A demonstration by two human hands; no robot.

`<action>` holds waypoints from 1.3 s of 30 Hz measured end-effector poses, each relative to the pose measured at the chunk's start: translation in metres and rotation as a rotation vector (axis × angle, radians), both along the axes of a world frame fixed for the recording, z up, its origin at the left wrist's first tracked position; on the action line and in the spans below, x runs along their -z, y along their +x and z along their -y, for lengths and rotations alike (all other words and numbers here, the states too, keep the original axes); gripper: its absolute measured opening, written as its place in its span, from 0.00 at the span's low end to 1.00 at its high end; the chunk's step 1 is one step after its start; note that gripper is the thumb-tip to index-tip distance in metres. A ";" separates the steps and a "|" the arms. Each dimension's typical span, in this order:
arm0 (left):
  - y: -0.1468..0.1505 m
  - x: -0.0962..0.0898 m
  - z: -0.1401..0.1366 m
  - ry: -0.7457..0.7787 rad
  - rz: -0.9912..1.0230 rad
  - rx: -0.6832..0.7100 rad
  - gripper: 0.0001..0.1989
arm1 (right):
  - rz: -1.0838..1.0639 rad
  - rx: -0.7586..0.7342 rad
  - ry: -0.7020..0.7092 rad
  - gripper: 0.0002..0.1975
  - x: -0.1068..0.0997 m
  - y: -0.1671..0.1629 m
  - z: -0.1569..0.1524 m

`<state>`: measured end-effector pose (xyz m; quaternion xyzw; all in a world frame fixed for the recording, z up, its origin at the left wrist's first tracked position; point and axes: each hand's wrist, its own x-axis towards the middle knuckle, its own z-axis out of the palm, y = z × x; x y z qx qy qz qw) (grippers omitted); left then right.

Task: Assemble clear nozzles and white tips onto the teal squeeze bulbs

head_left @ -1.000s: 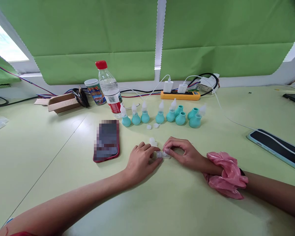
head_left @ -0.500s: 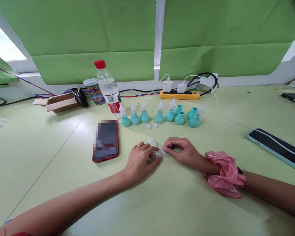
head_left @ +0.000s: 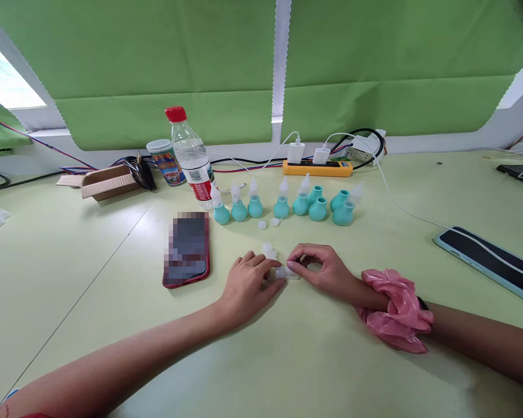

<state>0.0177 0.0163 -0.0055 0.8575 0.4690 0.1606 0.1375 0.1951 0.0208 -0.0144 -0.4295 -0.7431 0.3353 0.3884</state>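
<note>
Nearest in my head feed: left hand (head_left: pixel 249 285), thumb and forefinger narrowed on the near-left end of a clear tube (head_left: pixel 292 276); right hand (head_left: pixel 329 270) pinching at its other end, thumb and forefinger tips together. The tube lies low over the pale tabletop (head_left: pixel 314 354); can't tell whether it rests there. Anything inside it is too small to read.

Risk, as I judge it: a small, slick-looking part under fingertips only. Uneven pressure from the two sides could pop it loose or set it rolling. A careless left knuckle could knock the translucent piece (head_left: pixel 269 251) lying just beyond.

Farther: two loose translucent bits (head_left: pixel 262 224), easily brushed aside. Behind them, nine teal bulbs (head_left: pixel 281 209): six carry translucent tips (head_left: pixel 284 187), three show bare mouths, insides unreadable. The rightmost tip leans; a bump might dislodge it.

Farthest: red-capped bottle (head_left: pixel 195 168), part full of clear liquid; lidded tub (head_left: pixel 167 164), contents hidden; cardboard tray (head_left: pixel 107 184), black cable (head_left: pixel 142 173) coiled at its right end.
</note>
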 end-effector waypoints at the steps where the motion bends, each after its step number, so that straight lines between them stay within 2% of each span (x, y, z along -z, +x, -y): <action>1: 0.000 0.000 0.000 0.000 -0.001 0.001 0.11 | 0.003 0.002 -0.003 0.05 0.000 0.000 0.000; 12: -0.002 0.002 0.000 -0.005 0.037 0.020 0.10 | 0.006 -0.063 -0.225 0.06 -0.006 0.001 -0.008; 19: -0.002 0.002 -0.001 -0.019 0.108 0.006 0.09 | -0.022 -0.057 -0.221 0.11 -0.001 0.003 -0.009; 26: -0.003 0.004 0.000 0.000 0.019 0.038 0.11 | 0.045 -0.071 -0.240 0.10 -0.003 0.001 -0.008; 33: -0.002 0.003 0.000 -0.008 0.012 0.046 0.11 | 0.001 -0.181 -0.404 0.12 -0.008 0.005 -0.014; 35: -0.002 0.003 0.000 -0.017 0.027 0.036 0.10 | 0.015 -0.185 -0.398 0.12 -0.007 0.006 -0.015; 39: -0.003 0.003 0.000 -0.024 0.113 0.022 0.10 | 0.021 -0.149 -0.293 0.13 -0.004 0.006 -0.012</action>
